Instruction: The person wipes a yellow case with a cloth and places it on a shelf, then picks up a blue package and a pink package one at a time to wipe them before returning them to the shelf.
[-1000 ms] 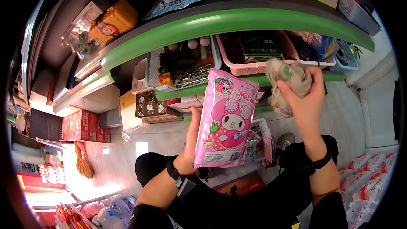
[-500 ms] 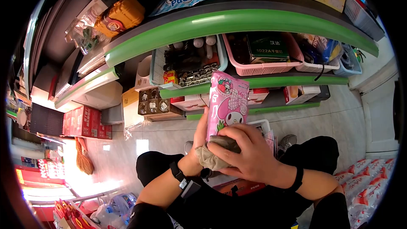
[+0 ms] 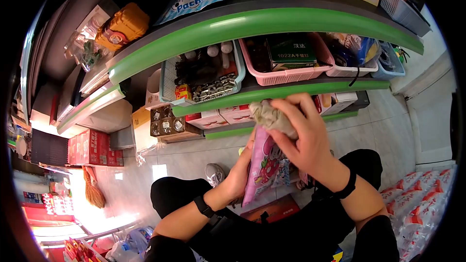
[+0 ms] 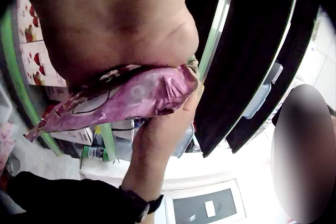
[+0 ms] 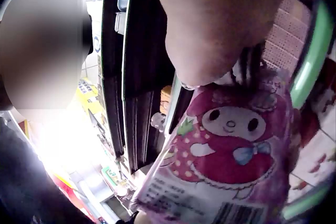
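My left hand [image 3: 238, 174] grips a pink plastic packet [image 3: 264, 170] by its left side, in front of the lower shelves. The packet has a cartoon character [image 5: 233, 124] on its face and a barcode at one end. In my right hand [image 3: 310, 138] is a crumpled greyish-beige cloth [image 3: 274, 119], pinched between thumb and fingers and lying over the packet's upper end. In the left wrist view the packet [image 4: 126, 103] appears edge-on under the left hand, with the right forearm behind it. The right hand hides part of the packet's top in the right wrist view.
A green-edged shelf [image 3: 272, 22] crosses ahead, above a blue basket [image 3: 167, 85], a pink basket [image 3: 291, 77] and a white basket [image 3: 352, 70]. Boxed glass items [image 3: 167, 123] stand lower left. Plastic-wrapped packs [image 3: 420, 208] are at the right, and a broom [image 3: 93, 189] at the left.
The right hand brought the cloth from beside the packet to its lower part, then up to its top end. The packet has turned, so its face shows more obliquely in the head view.
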`<action>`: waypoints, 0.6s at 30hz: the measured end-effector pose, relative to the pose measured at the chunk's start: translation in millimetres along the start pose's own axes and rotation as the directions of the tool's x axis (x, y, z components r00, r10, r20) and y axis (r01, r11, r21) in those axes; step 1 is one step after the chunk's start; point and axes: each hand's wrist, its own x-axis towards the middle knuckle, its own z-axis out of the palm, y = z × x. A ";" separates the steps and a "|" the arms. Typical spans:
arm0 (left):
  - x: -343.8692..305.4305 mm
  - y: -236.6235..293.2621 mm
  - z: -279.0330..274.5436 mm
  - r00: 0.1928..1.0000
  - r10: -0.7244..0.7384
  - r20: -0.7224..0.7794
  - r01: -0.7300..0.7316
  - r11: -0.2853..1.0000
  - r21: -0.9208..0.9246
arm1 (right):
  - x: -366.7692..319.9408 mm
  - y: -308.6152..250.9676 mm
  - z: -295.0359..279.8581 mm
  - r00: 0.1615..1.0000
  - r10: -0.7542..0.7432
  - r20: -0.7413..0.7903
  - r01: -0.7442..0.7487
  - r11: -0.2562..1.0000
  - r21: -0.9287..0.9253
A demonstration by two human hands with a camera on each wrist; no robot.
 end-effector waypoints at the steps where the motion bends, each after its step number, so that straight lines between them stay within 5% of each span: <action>1: -0.3 0.9 -3.7 1.000 0.025 -0.012 -0.025 0.999 0.031 | -4.4 -7.1 2.7 1.000 0.012 0.021 -0.013 0.999 0.052; 3: -3.8 13.6 -16.0 0.997 0.076 -0.021 -0.073 0.990 0.124 | -17.3 -22.7 12.9 0.989 -0.075 0.124 0.063 0.993 0.098; 7: 9.1 29.6 -22.0 0.987 0.027 0.158 0.039 0.916 -0.399 | -44.6 -47.5 28.9 0.935 -0.219 0.277 0.178 0.970 0.165; 8: 7.4 32.0 -18.5 0.986 0.030 0.166 0.041 0.913 -0.405 | -48.5 -49.2 30.8 0.924 -0.230 0.305 0.188 0.969 0.158; 11: 4.4 27.4 -15.1 0.995 0.012 0.099 0.010 0.975 -0.221 | -37.6 -39.0 23.2 0.935 -0.240 0.261 0.229 0.971 0.069; 16: -3.0 20.6 -8.1 0.994 -0.078 0.070 0.083 0.994 -0.076 | -0.6 1.5 0.9 1.000 -0.023 -0.022 0.022 0.998 -0.063; 18: -7.8 28.8 -4.0 0.988 -0.077 0.130 0.104 0.971 -0.216 | 3.6 20.2 0.8 0.992 0.040 -0.116 -0.049 0.996 -0.074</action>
